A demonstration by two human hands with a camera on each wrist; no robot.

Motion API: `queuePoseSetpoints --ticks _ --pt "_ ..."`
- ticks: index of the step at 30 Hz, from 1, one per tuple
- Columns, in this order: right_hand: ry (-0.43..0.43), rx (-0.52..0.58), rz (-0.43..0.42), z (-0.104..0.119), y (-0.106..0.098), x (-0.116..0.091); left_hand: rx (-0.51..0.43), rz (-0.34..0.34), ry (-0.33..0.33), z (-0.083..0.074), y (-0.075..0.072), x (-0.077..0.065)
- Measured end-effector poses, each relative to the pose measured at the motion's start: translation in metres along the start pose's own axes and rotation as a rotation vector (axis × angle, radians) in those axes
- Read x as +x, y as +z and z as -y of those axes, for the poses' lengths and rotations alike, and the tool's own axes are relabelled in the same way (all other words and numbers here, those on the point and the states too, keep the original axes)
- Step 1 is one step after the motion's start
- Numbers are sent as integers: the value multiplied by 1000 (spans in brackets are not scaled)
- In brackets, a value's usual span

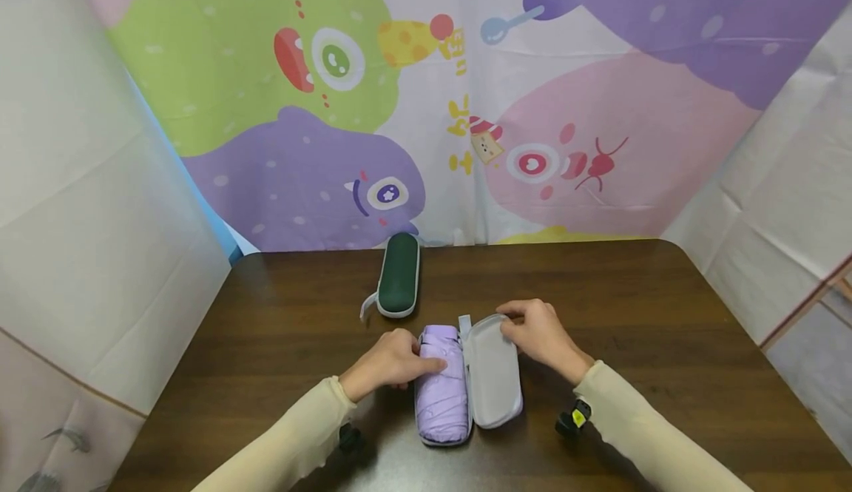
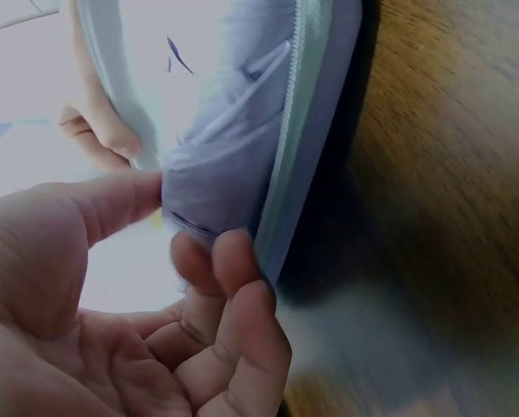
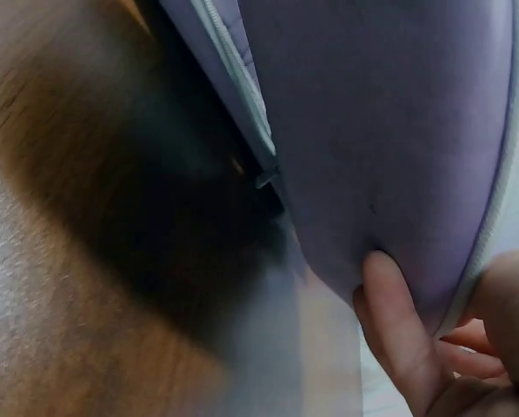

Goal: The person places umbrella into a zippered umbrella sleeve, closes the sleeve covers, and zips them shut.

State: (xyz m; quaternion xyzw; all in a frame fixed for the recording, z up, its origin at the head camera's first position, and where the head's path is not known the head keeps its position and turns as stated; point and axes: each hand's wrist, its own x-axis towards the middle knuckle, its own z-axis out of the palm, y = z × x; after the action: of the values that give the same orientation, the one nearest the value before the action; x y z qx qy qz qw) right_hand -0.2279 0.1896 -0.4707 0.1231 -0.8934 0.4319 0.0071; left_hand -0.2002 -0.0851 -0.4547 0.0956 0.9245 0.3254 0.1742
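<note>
A lilac compact folding umbrella lies in the body of an unzipped case, with folded cloth showing in the left wrist view. My left hand grips the umbrella near its far end, thumb across its top and fingers curled at its left side by the zipper edge. To the right, the case's lid is swung out, pale grey inside and lilac outside. My right hand pinches the lid's far rim; in the right wrist view a fingertip presses on its lilac outer face.
Behind the left hand, a dark green zippered case with a grey strap lies near the back of the brown wooden table. A cartoon-printed curtain hangs along the back edge, with pale cloth on both sides.
</note>
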Motion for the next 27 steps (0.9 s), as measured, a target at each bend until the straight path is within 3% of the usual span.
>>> queuePoseSetpoints --ticks 7,15,22,27 --pt "-82 -44 28 -3 0 -2 -67 60 30 3 -1 -3" --pt "-82 23 77 -7 -4 -8 -334 101 -22 12 -3 -9" --pt "44 244 229 -9 -14 -18 -596 207 -31 23 -5 -11" --pt "67 322 308 -10 -18 -23 -643 233 -41 29 -2 -10"
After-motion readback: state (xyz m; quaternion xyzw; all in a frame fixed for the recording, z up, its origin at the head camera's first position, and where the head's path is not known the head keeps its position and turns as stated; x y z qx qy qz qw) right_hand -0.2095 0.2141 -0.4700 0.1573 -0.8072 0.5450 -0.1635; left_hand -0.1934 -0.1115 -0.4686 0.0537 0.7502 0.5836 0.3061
